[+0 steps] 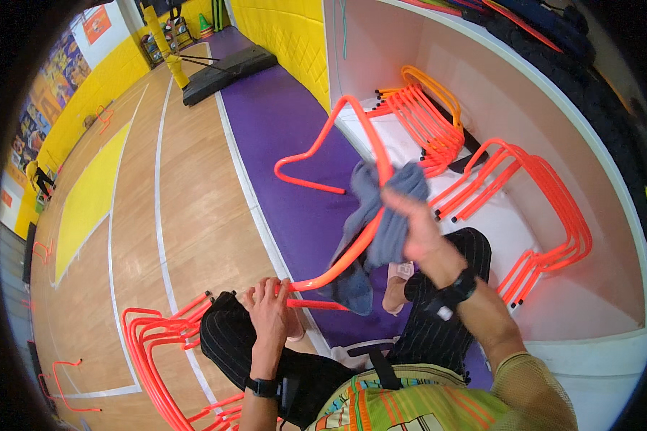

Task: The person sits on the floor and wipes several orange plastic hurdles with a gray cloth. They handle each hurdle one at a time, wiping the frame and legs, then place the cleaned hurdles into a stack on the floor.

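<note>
An orange-red tubular training hurdle (350,257) is held in front of me above my knees. My left hand (269,304) grips the tube near its lower bend, by my left knee. Around the tube's upper part my right hand (418,223) presses a grey-blue cloth (393,231), its thumb over the tube; the hand is slightly blurred. The cloth's loose end (356,291) hangs below the tube. Each wrist wears a dark band.
More hurdles (156,355) are stacked on the wooden floor beside my left knee. Nested hurdles (555,210) and another stack (426,124) stand in a white-edged open cabinet (571,102) at right. A padded hoop base (226,75) stands ahead; a person (40,178) is far left.
</note>
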{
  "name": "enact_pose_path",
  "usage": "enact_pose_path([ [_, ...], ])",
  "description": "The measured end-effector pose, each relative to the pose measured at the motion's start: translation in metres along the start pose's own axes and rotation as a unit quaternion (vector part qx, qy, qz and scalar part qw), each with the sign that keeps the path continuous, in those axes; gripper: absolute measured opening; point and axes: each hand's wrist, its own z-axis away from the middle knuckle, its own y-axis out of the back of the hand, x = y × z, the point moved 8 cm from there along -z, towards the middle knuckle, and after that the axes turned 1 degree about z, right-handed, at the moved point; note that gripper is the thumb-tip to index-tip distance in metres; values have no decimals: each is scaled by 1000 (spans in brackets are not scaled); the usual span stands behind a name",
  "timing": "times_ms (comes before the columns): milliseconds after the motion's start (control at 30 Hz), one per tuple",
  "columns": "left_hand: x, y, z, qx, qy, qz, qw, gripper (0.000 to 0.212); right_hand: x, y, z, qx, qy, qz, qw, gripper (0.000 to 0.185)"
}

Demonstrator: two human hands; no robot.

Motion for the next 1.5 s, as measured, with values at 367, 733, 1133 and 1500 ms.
enact_pose_path([
  [367, 67, -109, 35, -210, 71, 338, 915, 23, 136, 66, 72, 94, -132, 40, 986, 32],
  [733, 60, -121, 77, -359, 25, 204, 910, 42, 85, 106, -20, 118, -59, 19, 991, 30],
  [1133, 68, -35, 16, -145, 255, 546, 785, 26, 71, 56, -13, 74, -12, -10, 997, 31],
  [1500, 39, -36, 48, -78, 81, 360, 926, 24, -18, 5, 18, -69, 2, -148, 987, 59],
])
